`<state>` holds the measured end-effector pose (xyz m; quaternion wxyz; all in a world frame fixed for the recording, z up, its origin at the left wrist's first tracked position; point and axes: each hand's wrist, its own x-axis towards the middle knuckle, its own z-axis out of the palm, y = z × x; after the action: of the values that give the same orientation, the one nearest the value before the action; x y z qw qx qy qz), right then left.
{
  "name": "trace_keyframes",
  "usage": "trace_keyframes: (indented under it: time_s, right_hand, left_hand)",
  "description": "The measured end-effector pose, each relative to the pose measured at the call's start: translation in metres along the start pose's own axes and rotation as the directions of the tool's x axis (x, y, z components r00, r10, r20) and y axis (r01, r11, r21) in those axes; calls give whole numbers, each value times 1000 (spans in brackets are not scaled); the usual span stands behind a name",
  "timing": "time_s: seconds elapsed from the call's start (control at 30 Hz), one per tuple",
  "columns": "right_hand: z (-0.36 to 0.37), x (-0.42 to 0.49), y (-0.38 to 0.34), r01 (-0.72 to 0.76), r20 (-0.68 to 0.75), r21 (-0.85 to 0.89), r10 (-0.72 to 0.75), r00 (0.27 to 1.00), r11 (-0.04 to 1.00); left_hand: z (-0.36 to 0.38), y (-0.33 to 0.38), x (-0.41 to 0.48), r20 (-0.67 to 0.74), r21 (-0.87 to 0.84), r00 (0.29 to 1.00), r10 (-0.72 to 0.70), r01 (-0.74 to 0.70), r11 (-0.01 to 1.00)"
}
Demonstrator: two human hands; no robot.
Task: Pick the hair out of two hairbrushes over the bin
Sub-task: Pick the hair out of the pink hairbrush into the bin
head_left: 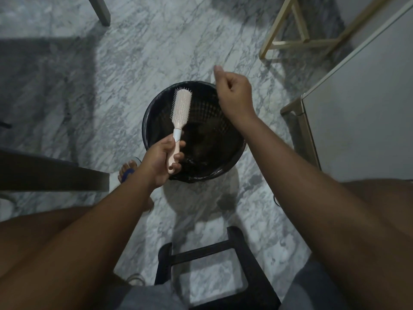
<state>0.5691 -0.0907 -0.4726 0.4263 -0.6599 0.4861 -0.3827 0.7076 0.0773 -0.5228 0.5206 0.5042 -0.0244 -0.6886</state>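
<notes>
A pale pink hairbrush (181,108) with white bristles is held over the black bin (149,121), its head pointing away from me. My left hand (161,159) grips its handle at the bin's near left rim. My right hand (234,95) is raised above the bin's far right rim, apart from the brush. Its fingers are curled, with thumb and forefinger pinched together. A thin dark strand of hair seems to hang from the pinch. Dark clumps of hair (201,144) lie in the bottom of the bin. Only one brush is in view.
The bin stands on a grey marble floor (134,52). A black stool (223,253) is under me between my knees. A white cabinet (362,113) and a wooden frame (290,39) are on the right, and a dark furniture edge (55,173) is on the left. My foot in a sandal (127,171) is by the bin.
</notes>
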Motion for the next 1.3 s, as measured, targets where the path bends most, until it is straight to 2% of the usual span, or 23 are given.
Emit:
trace_keyframes:
  time_s: [0.07, 0.1, 0.17, 0.2, 0.27, 0.3, 0.33, 0.4, 0.5, 0.53, 0.6, 0.63, 0.67, 0.73, 0.87, 1.0, 1.17, 1.23, 1.3]
  right_hand:
    - [-4, -4, -5, 16, -87, 44, -13, 996, 999]
    - [-5, -6, 1, -7, -89, 13, 8, 996, 1000]
    - [-4, -7, 19, -122, 68, -178, 136, 988, 976]
    - [-4, -9, 30, -189, 191, -329, 262, 946, 925]
    - [-6, -14, 42, -193, 342, -599, 466, 816, 777]
    - [-7, -17, 42, -166, 372, -660, 511, 775, 733]
    - [-8, -19, 39, -152, 378, -681, 521, 766, 717]
    - [-10, -21, 34, -139, 387, -667, 499, 775, 732]
    - [-9, -21, 30, -326, 357, -481, 522, 775, 814]
    - [-7, -21, 27, -348, 310, -419, 493, 813, 838]
    - [0, -18, 21, -210, 207, -395, 309, 928, 894]
    - [5, -17, 16, -127, 191, -373, 210, 959, 919]
    - [10, -17, 10, -56, 214, -358, 141, 967, 932]
    - [22, -17, 1, 19, 288, -386, 100, 952, 922]
    - [28, -7, -7, -45, 260, -402, 161, 952, 915]
    - [25, -1, -10, 8, 228, -483, 117, 967, 876]
    - [15, 7, -26, 10, 36, -245, -1, 999, 969]
    - [11, 5, -24, -33, -2, -143, 33, 999, 989]
    - [10, -1, -17, -69, 0, -119, 69, 998, 991]
  left_hand:
    - [-1, 1, -1, -8, -2, 1000, 4, -4, 1000]
    - [-1, 1, -1, -9, -5, 1000, 6, -6, 1000]
    - [0, 4, -1, -2, -10, 1000, 8, -8, 1000]
    - [0, 5, -2, 3, -10, 1000, 9, -9, 1000]
    - [2, 6, -2, 7, -5, 1000, 10, -10, 1000]
    - [2, 6, -2, 6, -2, 1000, 10, -10, 1000]
    - [2, 6, -2, 4, 2, 1000, 9, -9, 1000]
    - [2, 6, -2, 6, 12, 1000, 7, -7, 1000]
    - [1, 5, -1, 16, 26, 1000, 0, -1, 1000]
    - [2, 4, -1, 20, 27, 1000, -4, 3, 1000]
    - [4, 3, -2, 29, 22, 999, -13, 13, 1000]
    - [7, 2, -2, 33, 16, 999, -21, 20, 1000]
    - [10, 1, -1, 36, 8, 999, -27, 26, 1000]
    - [16, -2, 0, 36, -18, 999, -25, 26, 1000]
    - [15, -6, 2, 14, -5, 1000, -7, 7, 1000]
    - [12, -6, 3, -34, 25, 999, -22, 22, 999]
    - [7, -9, 3, -90, 55, 996, -15, 20, 998]
    - [9, -8, 2, -93, 63, 996, -12, 18, 998]
    - [13, -6, 1, -93, 66, 996, -9, 15, 998]
